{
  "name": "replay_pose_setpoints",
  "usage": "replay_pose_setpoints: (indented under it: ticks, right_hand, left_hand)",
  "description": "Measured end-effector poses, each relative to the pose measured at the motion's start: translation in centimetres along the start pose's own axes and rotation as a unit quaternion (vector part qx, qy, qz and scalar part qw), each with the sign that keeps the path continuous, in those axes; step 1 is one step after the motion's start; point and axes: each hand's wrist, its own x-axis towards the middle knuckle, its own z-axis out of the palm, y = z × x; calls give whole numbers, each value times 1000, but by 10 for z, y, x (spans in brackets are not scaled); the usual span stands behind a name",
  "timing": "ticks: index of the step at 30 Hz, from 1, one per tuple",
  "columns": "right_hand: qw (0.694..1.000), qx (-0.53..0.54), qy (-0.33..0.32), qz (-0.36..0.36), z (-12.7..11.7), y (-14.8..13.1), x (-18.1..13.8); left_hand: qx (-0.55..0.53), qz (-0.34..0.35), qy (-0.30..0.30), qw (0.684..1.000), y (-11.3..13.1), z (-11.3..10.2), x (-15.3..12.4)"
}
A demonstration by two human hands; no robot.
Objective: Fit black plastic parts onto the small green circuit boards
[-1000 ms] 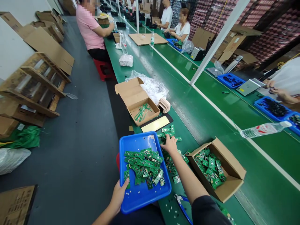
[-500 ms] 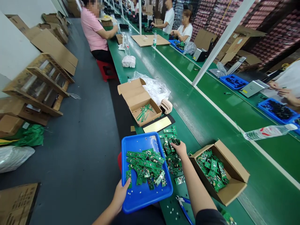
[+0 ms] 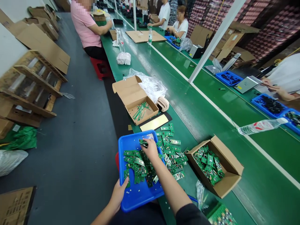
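My left hand [image 3: 118, 193] grips the near left rim of a blue plastic tray [image 3: 131, 140], thumb on top. Inside the tray lies a heap of small green circuit boards [image 3: 138, 168]. Over the tray's far part, my right hand [image 3: 150, 149] is closed on a small green circuit board [image 3: 143, 143]. To the right of the tray, several loose green boards [image 3: 172, 153] lie scattered on the green table. A cardboard box of green boards [image 3: 211, 165] stands further right.
An open cardboard box [image 3: 138, 103] with green strips, a tan tape roll [image 3: 162, 104] and a yellow sheet [image 3: 154, 122] lie beyond the tray. A water bottle [image 3: 260, 126] lies at right. Other people work along the table [image 3: 206, 115]. Cardboard and wooden pallets [image 3: 30, 87] crowd the floor at left.
My right hand picked up a board from the loose pile on the table and carried it left over the blue tray. The left hand kept hold of the tray.
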Motion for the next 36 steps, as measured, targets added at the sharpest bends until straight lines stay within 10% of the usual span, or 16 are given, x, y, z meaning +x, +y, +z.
replay_pose_setpoints:
  ticks: [4,12,21,36]
  right_hand:
    - [995,-81,-54,-34,-18,0,-9]
    - [949,-278,-138,56,-123,94,-15]
    - [912,-381,-150,15,-88,92,-37]
    - [942,-330,-26,-54,-84,112,-68]
  left_hand:
    - [5,2,-5,1000,3,0,-1]
    - [2,-1,2,1000,4,1,0]
    - [8,7,12,1000,5,1,-2]
    - [1,9,8,1000,5,1,-3]
